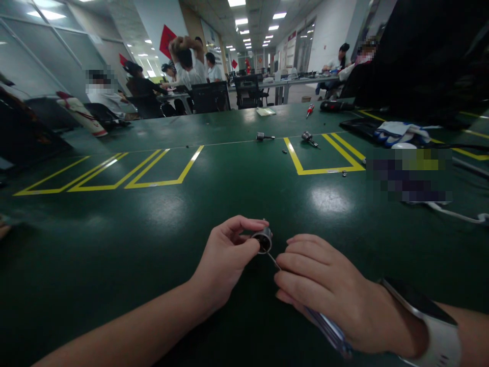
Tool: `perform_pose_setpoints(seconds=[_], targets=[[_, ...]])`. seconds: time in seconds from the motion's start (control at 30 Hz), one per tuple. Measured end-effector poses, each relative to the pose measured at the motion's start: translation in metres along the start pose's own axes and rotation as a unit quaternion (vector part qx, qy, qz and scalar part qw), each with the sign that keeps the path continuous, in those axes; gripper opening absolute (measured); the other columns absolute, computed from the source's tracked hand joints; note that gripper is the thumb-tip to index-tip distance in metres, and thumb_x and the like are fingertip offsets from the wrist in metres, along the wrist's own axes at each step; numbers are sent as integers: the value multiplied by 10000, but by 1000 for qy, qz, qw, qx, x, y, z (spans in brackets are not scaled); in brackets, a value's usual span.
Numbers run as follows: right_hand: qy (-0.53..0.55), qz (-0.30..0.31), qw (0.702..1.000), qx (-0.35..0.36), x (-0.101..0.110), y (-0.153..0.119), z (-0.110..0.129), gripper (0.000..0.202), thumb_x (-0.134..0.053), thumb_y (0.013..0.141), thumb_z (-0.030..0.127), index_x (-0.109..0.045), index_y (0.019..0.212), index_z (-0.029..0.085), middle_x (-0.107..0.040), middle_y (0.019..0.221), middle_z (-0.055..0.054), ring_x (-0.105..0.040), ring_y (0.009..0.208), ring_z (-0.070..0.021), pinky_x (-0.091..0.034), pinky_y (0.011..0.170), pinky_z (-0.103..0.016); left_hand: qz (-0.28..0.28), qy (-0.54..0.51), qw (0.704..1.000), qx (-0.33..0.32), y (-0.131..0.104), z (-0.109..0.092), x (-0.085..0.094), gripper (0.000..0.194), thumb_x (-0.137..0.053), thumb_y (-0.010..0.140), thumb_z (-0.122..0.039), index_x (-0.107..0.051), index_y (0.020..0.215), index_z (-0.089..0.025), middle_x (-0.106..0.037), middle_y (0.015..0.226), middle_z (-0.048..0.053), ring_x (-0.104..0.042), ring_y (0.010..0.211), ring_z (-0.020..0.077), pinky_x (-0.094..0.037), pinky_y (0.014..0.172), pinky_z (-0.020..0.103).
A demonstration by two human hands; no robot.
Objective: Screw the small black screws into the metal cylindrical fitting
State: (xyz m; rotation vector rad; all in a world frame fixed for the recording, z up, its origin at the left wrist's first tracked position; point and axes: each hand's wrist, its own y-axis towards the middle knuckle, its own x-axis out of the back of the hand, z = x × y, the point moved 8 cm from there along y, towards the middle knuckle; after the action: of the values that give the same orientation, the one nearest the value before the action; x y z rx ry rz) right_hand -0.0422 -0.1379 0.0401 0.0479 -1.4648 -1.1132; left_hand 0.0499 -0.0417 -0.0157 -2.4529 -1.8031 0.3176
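Observation:
Between the thumb and fingers of my left hand (227, 255) is a small metal hole saw (269, 234), its open end turned toward me. My right hand (324, 285) is closed round a screwdriver (329, 332) with a clear, purplish handle. The thin shaft reaches into the cup of the hole saw; its tip is hidden inside. Farther off on the green table (114, 255) lie two similar metal pieces with shanks, one hole saw (260, 136) left of the yellow tape and another hole saw (307, 137) within the taped area.
Small metal bits (344, 174) lie by the yellow tape (328, 171). At the back are a red tool (309, 110), a dark power tool (336, 105) and a paper packet (266, 111). White-and-blue gloves (403, 133) and cables lie to the right. Several people sit beyond the table.

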Motion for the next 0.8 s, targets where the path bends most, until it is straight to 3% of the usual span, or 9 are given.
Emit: perform_pose_setpoints(seconds=[0.17, 0.47, 0.6, 0.8], targets=[[12, -10, 1000, 4, 4, 1, 3, 201, -445, 915, 155, -625, 837, 109, -673, 803, -77, -601, 774, -172, -469, 806, -358, 8, 1, 1000, 6, 2, 1, 0, 139, -621, 617, -45, -644, 696, -157, -698, 932, 35, -645, 835, 176, -509, 757, 326], [17, 26, 999, -17, -3, -1, -1, 157, -459, 903, 132, -616, 902, 124, -672, 849, -70, -594, 804, -171, -458, 835, -368, -7, -1, 1000, -11, 4, 2, 2, 123, -626, 624, -45, -616, 687, -150, -693, 934, 29, -654, 807, 167, -519, 738, 313], [55, -16, 998, -19, 7, -3, -4, 103, -512, 860, 101, -589, 926, 118, -669, 874, -77, -590, 832, -169, -449, 863, -367, 19, -3, 1000, -15, 8, 0, 2, 119, -645, 664, -104, -635, 771, -154, -690, 926, 39, -657, 829, 186, -520, 767, 341], [125, -52, 987, -88, 17, -2, -19, 146, -534, 830, 66, -569, 943, 152, -636, 861, -50, -584, 873, -167, -450, 839, -345, 52, 87, 993, -67, 29, -7, 14, 515, -636, 615, -34, -583, 1099, -204, -666, 954, 32, -640, 901, 185, -507, 812, 338]])
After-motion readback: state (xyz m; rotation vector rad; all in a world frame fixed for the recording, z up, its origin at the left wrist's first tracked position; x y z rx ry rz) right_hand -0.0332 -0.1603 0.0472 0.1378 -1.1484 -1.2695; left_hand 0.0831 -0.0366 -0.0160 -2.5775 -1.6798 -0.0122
